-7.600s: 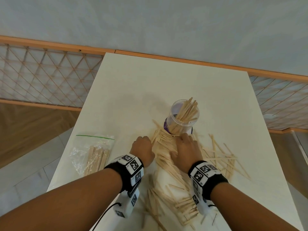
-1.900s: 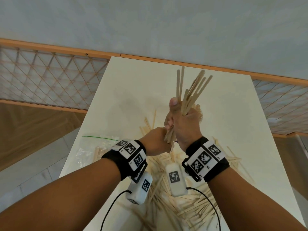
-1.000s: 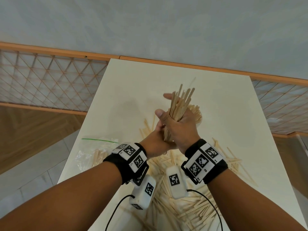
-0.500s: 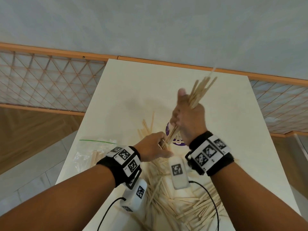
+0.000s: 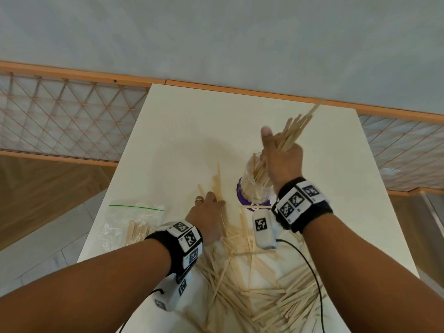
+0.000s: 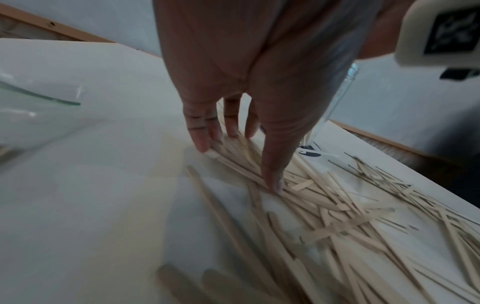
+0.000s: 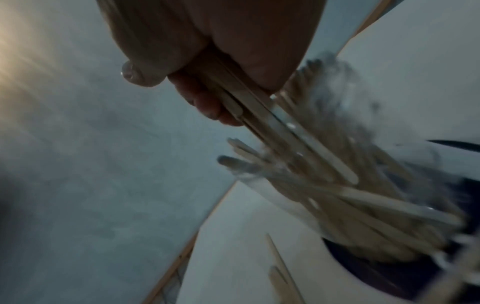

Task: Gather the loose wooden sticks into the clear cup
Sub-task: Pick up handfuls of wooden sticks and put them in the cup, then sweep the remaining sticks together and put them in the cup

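A clear cup with a purple base stands upright near the middle of a white worktop, already packed with wooden sticks. The right hand is just above its rim, fingers and thumb clamped round a bundle of sticks. The bundle's long axis is tilted: its upper ends point up and away to the right, its lower ends slant down into the cup's mouth. The right wrist view, blurred, shows what the head view hides: the bundle's lower ends crossing the cup's rim among the sticks inside.

The left hand is low on the worktop, just left of the cup. The left wrist view shows its fingers straight and spread, with the thumb, their tips pressing on loose sticks, nothing grasped. Those sticks lie flat in a criss-crossed scatter from the cup toward the near edge. A clear bag holding more sticks lies at the left edge.
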`<state>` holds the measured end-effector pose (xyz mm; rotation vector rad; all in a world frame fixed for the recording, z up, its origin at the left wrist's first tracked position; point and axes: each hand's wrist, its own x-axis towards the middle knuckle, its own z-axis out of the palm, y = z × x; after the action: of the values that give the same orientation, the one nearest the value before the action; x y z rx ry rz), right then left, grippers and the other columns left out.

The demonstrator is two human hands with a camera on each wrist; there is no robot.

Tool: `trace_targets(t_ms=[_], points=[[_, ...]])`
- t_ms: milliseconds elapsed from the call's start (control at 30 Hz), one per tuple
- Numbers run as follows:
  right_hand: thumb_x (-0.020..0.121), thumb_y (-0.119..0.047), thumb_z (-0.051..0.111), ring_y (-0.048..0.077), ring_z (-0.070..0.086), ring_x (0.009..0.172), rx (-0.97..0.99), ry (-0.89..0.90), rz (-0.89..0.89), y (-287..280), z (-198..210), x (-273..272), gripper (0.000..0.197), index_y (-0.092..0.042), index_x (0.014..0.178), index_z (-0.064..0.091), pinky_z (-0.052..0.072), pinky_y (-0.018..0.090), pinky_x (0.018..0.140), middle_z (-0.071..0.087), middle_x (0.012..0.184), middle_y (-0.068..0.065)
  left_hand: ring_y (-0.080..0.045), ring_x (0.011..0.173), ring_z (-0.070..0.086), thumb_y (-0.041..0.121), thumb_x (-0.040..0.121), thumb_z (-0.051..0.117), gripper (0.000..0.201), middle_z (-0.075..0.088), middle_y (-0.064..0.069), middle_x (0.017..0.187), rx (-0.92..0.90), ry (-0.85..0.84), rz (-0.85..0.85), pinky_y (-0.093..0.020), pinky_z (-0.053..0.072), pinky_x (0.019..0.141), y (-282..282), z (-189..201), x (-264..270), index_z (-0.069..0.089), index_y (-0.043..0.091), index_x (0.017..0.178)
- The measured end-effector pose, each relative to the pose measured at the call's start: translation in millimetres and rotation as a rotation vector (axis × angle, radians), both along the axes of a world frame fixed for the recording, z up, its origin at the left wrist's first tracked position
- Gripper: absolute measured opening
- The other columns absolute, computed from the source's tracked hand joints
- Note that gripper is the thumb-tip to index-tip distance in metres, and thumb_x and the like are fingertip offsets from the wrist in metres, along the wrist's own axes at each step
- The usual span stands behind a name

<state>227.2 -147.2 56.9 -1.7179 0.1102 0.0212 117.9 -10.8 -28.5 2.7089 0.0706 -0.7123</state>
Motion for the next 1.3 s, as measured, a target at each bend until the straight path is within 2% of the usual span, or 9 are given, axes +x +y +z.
trace_targets(t_ms=[100,233,333,533,700,867,1033,1167,1300], points=[[0.081,-0.043,0.076,0.021,0.064,0.055,-0.069,-0.056,0.058,-5,-12,-3,0.04,-0.008,0.07,0.062,0.059,0.04,0.067,0.067,0.059,0.009,-0.037,0.132,0.026,0.057,0.065,0.076,0.097,0.022,-0.012,0.145,0.031,-0.047,0.044,-0.046,0.039,0.106,5,0,6,0.031,0.019,0.143],[0.093,-0.018,0.064,0.019,0.067,0.062,0.024,-0.124,0.017,-9,-8,2,0.016,-0.022,0.108,0.062,0.06,0.034,0.069,0.07,0.069,0.007,-0.041,0.148,-0.007,0.072,0.068,0.064,0.115,-0.016,-0.002,0.162,0.043,0.052,-0.013,-0.053,0.012,0.119,14,-8,11,0.0,0.029,0.153],[0.1,-0.018,0.05,0.016,0.065,0.062,-0.012,-0.171,0.004,-6,-11,-3,0.018,-0.024,0.113,0.061,0.059,0.033,0.072,0.069,0.071,0.004,-0.04,0.148,-0.012,0.066,0.078,0.06,0.104,-0.015,-0.003,0.162,0.05,0.058,-0.11,-0.051,0.004,0.121,7,-10,3,0.002,0.023,0.154],[0.102,-0.016,0.04,0.023,0.069,0.069,0.088,-0.22,-0.121,-7,-2,-2,0.014,-0.019,0.111,0.05,0.058,0.038,0.072,0.07,0.082,0.008,-0.034,0.148,0.004,0.05,0.085,0.059,0.084,0.005,-0.008,0.16,-0.002,-0.025,-0.195,-0.042,0.016,0.12,-9,-2,-28,0.02,0.011,0.149],[0.097,-0.006,0.037,0.018,0.064,0.1,-0.356,-0.342,0.029,-15,-14,-1,0.041,-0.017,0.136,0.043,0.049,0.028,0.091,0.062,0.119,0.006,-0.038,0.147,-0.001,0.064,0.075,0.062,0.106,-0.002,-0.012,0.159,0.038,-0.01,-0.244,-0.049,0.011,0.12,0,3,-60,0.004,0.02,0.153],[0.098,-0.045,0.017,0.034,0.05,0.123,-0.918,-0.301,0.419,-17,-28,-6,0.059,-0.006,0.13,0.05,0.035,0.052,0.105,0.056,0.133,0.012,-0.03,0.148,-0.02,0.06,0.073,0.069,0.117,-0.016,-0.007,0.162,0.009,0.044,-0.341,-0.043,0.001,0.123,8,-12,-85,-0.006,0.018,0.154],[0.101,-0.036,0.034,0.03,0.035,0.141,-0.907,-0.443,0.321,-47,-20,-20,0.048,-0.017,0.144,0.042,0.027,0.049,0.111,0.037,0.155,0.011,-0.027,0.148,-0.016,0.069,0.067,0.068,0.12,-0.017,-0.003,0.161,-0.049,-0.062,-0.331,-0.043,0.004,0.121,8,-7,-101,-0.005,0.03,0.153],[0.099,-0.032,0.05,0.03,0.043,0.136,-0.947,-0.193,0.164,-131,-38,-45,0.046,-0.011,0.139,0.048,0.033,0.045,0.112,0.047,0.148,0.011,-0.03,0.138,-0.036,0.078,0.056,0.066,0.128,-0.041,0.002,0.15,0.038,0.009,-0.572,-0.051,-0.017,0.114,14,-12,-139,-0.018,0.044,0.147],[0.096,-0.051,0.038,0.032,0.025,0.144,-1.195,0.351,0.351,-210,-91,-84,0.069,-0.009,0.149,0.024,0.028,0.051,0.114,0.021,0.16,0.014,-0.032,0.145,-0.023,0.086,0.062,0.047,0.101,-0.022,0.004,0.159,0.0,-0.062,-0.541,-0.052,-0.015,0.116,12,-28,-151,-0.003,0.057,0.144]])
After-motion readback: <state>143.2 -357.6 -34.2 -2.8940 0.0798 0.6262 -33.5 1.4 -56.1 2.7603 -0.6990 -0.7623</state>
